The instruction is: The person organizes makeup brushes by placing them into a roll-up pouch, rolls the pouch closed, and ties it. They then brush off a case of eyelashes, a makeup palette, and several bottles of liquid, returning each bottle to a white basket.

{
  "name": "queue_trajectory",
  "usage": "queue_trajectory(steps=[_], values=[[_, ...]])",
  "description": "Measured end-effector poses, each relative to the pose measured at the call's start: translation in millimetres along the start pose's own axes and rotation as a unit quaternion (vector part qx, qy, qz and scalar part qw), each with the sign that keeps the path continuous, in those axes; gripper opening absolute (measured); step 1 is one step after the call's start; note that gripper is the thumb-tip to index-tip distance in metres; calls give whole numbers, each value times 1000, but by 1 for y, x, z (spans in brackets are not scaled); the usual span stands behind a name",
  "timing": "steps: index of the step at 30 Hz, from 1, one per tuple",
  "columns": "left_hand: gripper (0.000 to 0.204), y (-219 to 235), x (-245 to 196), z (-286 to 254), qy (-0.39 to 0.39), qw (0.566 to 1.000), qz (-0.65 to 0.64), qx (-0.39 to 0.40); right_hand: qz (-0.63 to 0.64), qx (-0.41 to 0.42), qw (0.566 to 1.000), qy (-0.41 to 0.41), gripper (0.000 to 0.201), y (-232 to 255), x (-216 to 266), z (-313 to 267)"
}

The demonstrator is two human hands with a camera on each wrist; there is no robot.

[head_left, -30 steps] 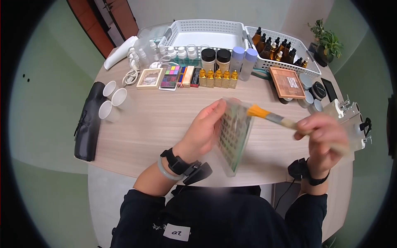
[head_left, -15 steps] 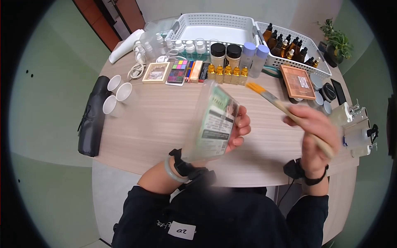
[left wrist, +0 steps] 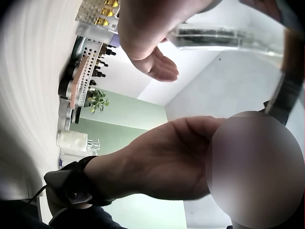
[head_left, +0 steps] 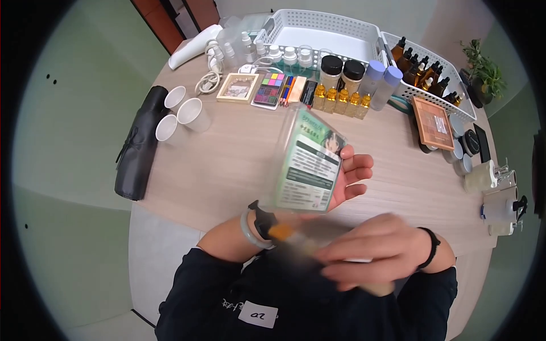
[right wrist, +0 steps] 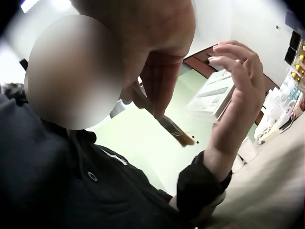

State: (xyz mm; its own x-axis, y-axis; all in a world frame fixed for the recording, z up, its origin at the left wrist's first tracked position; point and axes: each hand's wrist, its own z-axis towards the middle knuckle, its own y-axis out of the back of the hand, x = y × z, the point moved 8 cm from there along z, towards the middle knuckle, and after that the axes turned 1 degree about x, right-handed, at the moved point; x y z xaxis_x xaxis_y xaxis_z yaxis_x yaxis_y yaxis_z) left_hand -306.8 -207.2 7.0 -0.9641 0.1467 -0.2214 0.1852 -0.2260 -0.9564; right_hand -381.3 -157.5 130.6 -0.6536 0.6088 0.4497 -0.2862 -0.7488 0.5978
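Against pale wood-grain tabletop (head_left: pixel 222 162), your left fingers (head_left: pixel 358 161) clasp a green-labelled clear-plastic case (head_left: pixel 310 170), seemingly for legibility; right fingers (head_left: pixel 352 250) pinch an orange-bristled brush (right wrist: pixel 171 127) chestward of it.

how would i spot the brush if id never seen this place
From the pale wooden table, look to the person's right hand, in front of the dark top. That hand holds the brush. Orange bristles set it apart from the flat, green-labelled case in the left hand.
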Motion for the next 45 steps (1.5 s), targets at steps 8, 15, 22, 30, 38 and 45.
queue_trajectory(steps=[8,15,22,30,38,45], values=[[22,-10,-3,2,-9,998,-35,58,-116,-74,985,-101,26,22,-21,-13],[24,-11,1,-2,3,999,-17,42,-243,-140,949,-143,26,55,-26,-22],[22,-9,-5,2,-28,997,6,74,-210,-105,955,-179,22,47,-16,-29],[54,7,-22,4,-59,991,51,-112,28,-128,960,-247,11,51,-31,-48],[48,4,-9,10,-27,991,56,-120,-235,-268,923,-147,15,112,-15,-49],[47,11,-12,9,-22,981,128,-144,-214,61,949,-223,22,65,-15,-37]])
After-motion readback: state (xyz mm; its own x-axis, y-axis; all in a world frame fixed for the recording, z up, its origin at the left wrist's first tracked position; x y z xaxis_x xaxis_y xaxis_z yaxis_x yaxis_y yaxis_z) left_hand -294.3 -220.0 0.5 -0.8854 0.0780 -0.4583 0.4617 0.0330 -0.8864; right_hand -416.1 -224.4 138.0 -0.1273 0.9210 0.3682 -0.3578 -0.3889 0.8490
